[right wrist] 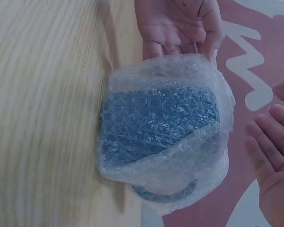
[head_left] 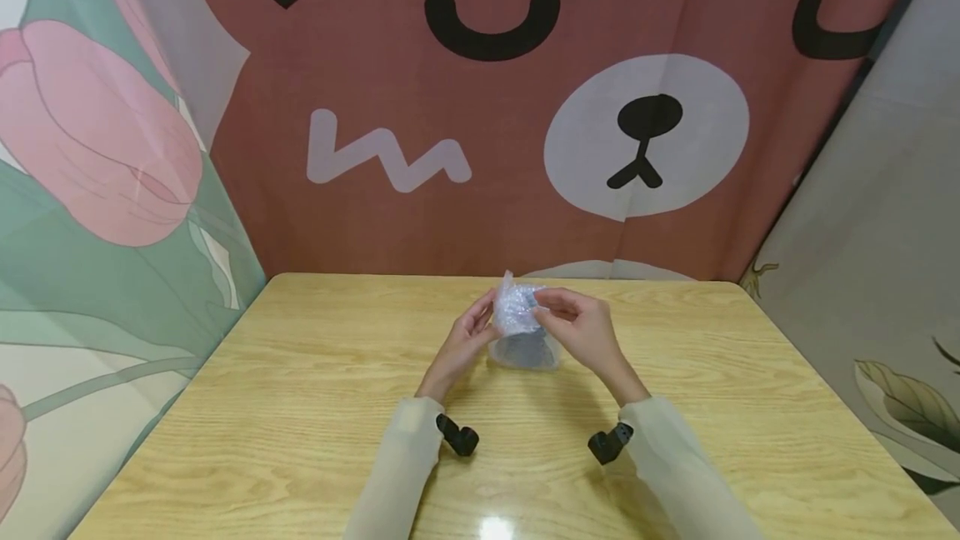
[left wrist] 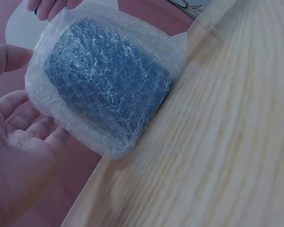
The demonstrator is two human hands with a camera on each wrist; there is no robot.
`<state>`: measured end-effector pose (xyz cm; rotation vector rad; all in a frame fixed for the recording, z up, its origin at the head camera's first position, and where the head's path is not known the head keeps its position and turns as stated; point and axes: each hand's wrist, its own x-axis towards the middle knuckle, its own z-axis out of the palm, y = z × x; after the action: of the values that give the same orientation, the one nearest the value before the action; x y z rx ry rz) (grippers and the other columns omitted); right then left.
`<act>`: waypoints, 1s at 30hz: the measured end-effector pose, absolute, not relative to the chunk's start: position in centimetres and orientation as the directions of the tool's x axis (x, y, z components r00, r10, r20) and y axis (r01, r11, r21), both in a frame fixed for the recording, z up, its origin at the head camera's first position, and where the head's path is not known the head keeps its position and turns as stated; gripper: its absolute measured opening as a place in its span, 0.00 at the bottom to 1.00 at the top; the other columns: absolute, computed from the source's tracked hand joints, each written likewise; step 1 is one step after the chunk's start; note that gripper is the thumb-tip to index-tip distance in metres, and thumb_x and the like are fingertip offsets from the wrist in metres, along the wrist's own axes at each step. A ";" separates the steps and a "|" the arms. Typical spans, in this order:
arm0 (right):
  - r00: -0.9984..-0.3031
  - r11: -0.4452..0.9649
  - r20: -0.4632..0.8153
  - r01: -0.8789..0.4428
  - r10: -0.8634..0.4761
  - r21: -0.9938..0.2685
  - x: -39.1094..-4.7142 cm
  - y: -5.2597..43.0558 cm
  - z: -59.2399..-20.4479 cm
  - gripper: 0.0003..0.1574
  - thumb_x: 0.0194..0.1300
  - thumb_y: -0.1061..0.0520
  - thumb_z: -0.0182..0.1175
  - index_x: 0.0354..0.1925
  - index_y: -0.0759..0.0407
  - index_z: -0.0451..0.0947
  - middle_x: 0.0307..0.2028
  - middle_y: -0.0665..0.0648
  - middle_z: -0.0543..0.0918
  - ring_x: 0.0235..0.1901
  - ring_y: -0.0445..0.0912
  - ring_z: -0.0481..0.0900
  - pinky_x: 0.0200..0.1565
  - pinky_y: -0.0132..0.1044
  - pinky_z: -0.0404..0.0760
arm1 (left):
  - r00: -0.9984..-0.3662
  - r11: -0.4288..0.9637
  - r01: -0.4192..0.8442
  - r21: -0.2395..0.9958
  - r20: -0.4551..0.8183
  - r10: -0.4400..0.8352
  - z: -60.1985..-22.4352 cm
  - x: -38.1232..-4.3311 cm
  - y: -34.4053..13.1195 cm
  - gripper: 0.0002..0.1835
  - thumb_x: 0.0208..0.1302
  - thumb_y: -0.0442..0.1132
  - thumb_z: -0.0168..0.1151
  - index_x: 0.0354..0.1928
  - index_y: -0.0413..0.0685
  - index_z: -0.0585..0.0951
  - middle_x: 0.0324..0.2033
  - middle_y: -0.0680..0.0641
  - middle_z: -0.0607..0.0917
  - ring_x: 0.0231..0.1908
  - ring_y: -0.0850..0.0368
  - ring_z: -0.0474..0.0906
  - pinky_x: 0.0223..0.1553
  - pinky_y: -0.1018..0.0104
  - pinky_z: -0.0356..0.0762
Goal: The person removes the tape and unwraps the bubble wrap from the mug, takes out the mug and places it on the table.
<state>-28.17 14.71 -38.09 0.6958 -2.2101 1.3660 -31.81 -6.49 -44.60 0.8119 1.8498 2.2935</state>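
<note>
A dark blue mug [right wrist: 151, 123] in clear bubble wrap [right wrist: 194, 163] stands upright on the table. Its curved handle [right wrist: 168, 195] shows through the plastic in the right wrist view, and the wrap bunches up over the top. At the mug's left side is my left hand [head_left: 465, 340]; its loosely spread fingers [left wrist: 28, 120] touch the wrap's edge, with the thumb apart from them. My right hand [head_left: 581, 327] hovers by the upper right of the wrap. In the right wrist view its fingers [right wrist: 270, 142] look fairly straight, with a gap to the wrap.
The light wooden table [head_left: 300, 407] spreads out around the mug. Behind it hangs a curtain [head_left: 420, 240] with a bear print, and patterned cloths flank both sides. Each wrist wears a small black camera [head_left: 459, 437].
</note>
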 end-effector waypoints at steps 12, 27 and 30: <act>-0.643 0.615 0.685 -0.704 -0.341 -0.354 -29.2 13.5 -38.0 0.08 0.57 0.62 0.68 0.36 0.65 0.87 0.30 0.58 0.87 0.19 0.38 0.78 0.25 0.38 0.82 | -0.848 -0.268 0.246 0.931 0.341 0.406 -44.9 -31.9 -6.7 0.34 0.69 0.25 0.52 0.74 0.38 0.54 0.75 0.43 0.48 0.72 0.48 0.45 0.67 0.62 0.55; -0.583 0.767 0.649 -0.642 -0.489 0.001 -29.3 12.1 -38.2 0.05 0.58 0.57 0.67 0.27 0.56 0.85 0.22 0.50 0.84 0.18 0.41 0.76 0.19 0.37 0.78 | -0.841 -0.285 0.231 0.930 0.338 0.422 -44.7 -31.8 -6.7 0.34 0.69 0.26 0.52 0.75 0.40 0.54 0.75 0.46 0.46 0.72 0.50 0.45 0.65 0.64 0.60; -0.588 0.773 0.636 -0.634 -0.500 0.022 -29.3 11.8 -38.1 0.11 0.58 0.56 0.66 0.20 0.52 0.80 0.15 0.45 0.76 0.15 0.38 0.68 0.16 0.35 0.74 | -0.839 -0.288 0.232 0.929 0.341 0.424 -44.8 -31.9 -6.7 0.34 0.69 0.25 0.51 0.75 0.39 0.53 0.75 0.44 0.45 0.72 0.49 0.45 0.65 0.64 0.60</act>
<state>-29.30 11.81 -38.07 0.8415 -2.3241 0.2738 -31.85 -6.74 -44.84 0.8358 1.7919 2.2751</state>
